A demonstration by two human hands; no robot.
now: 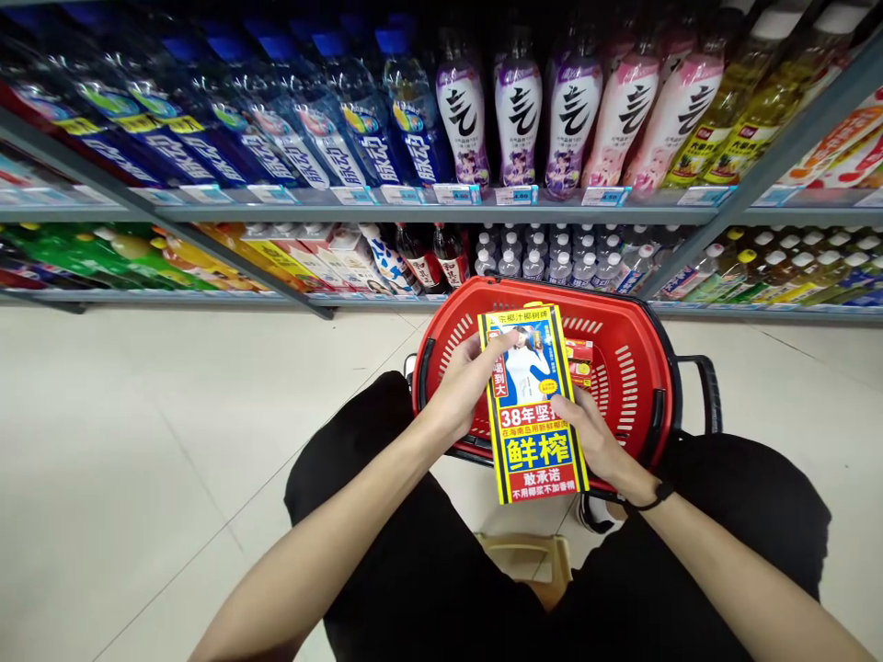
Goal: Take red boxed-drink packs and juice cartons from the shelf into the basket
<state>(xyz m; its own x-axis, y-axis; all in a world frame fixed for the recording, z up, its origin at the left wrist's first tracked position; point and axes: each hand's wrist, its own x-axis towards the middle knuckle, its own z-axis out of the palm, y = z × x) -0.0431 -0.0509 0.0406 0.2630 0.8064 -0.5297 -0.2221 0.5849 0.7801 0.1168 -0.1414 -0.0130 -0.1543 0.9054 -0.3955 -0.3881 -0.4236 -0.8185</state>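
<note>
A coconut juice carton [536,450], printed in yellow, blue, red and black, faces up toward me over the red shopping basket [475,308]. My left hand [465,382] grips its upper left side, with the thumb across the front picture. On the right edge, my right hand [594,437] is closed around the carton, its thumb also on the front. Fingers behind the carton are hidden. Inside the basket lie small red and yellow boxes [578,360], partly covered by the carton.
A shelf [428,214] ahead holds blue-capped bottles [414,119] and purple-labelled bottles [519,110]. Below stand small water bottles [534,262] and cola bottles [452,257]. The basket's black handle [707,391] sticks out right. A tan stool [531,544] shows between my legs.
</note>
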